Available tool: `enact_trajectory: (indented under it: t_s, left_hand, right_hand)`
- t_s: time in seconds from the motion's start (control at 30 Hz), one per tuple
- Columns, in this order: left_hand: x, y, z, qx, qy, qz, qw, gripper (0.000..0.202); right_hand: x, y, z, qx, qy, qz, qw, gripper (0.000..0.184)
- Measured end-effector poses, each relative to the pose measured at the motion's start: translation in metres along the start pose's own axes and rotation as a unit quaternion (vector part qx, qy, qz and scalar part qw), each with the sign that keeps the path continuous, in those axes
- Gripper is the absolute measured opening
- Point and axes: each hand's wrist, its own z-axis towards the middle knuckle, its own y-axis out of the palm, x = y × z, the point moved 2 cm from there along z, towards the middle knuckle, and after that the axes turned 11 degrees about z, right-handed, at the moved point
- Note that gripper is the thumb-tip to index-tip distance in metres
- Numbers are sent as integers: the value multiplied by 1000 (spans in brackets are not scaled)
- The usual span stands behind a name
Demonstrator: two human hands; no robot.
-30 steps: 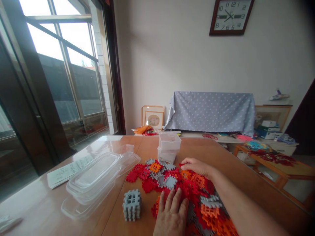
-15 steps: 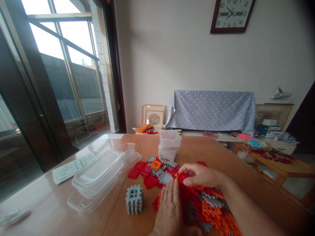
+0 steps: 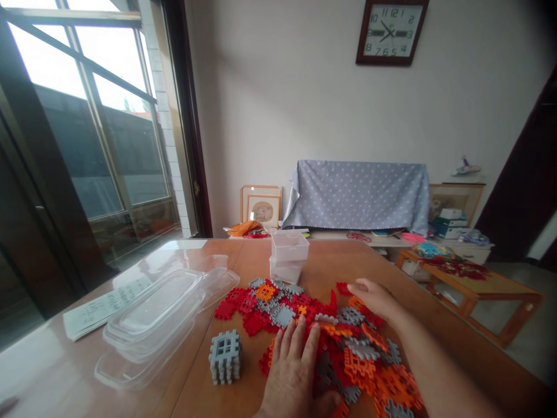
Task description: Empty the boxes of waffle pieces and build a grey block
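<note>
My left hand (image 3: 292,367) lies palm down on the near left part of a heap of plastic interlocking building tiles (image 3: 359,367), fingers stretched and slightly apart. My right hand (image 3: 373,299) reaches over the far right side of the heap. Its fingers are extended, with the tips beside a red tile (image 3: 343,288); whether they touch it I cannot tell. One thin red tile (image 3: 333,303) stands on edge between the hands. The heap mixes red, orange and grey square tiles with notched edges. Left of it sits a neat stack of grey window tiles (image 3: 225,355).
Two clear plastic boxes (image 3: 289,247) are stacked behind the heap. Clear plastic lids (image 3: 152,307) overlap on the left, beside a sheaf of written paper (image 3: 102,307). The wooden table (image 3: 348,258) ends before a low bench with a cloth-covered object (image 3: 359,194).
My right hand has moved right and away from my left hand, uncovering orange, grey and red tiles. My left fingers have spread a little. The view has turned slightly right.
</note>
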Motion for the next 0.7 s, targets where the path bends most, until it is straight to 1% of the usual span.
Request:
enact_trajectory:
  t_s: [0.07,0.13,0.27,0.33,0.43,0.6,0.7]
  left_hand:
    - [-1,1,1,-4,7,-2,1000,110]
    - [0,0,1,-8,16,-1,1000,108]
    - [2,-3,2,-14,30,4,999,107]
    - [3,-5,2,-18,30,2,999,106]
    - [4,-7,1,-15,28,1,999,102]
    - [4,-9,0,-7,35,9,999,93]
    - [5,-10,1,-1,34,10,999,90]
  right_hand:
    - [14,-2,1,0,25,-14,1000,66]
    - [23,1,1,-12,42,-16,999,65]
    - [25,18,1,-48,69,13,996,68]
    - [21,27,-1,-72,82,45,993,69]
    - [11,37,-9,-113,92,94,985,65]
    - [-9,40,-22,-137,85,139,977,53]
    - [-19,41,-29,-172,88,144,971,50]
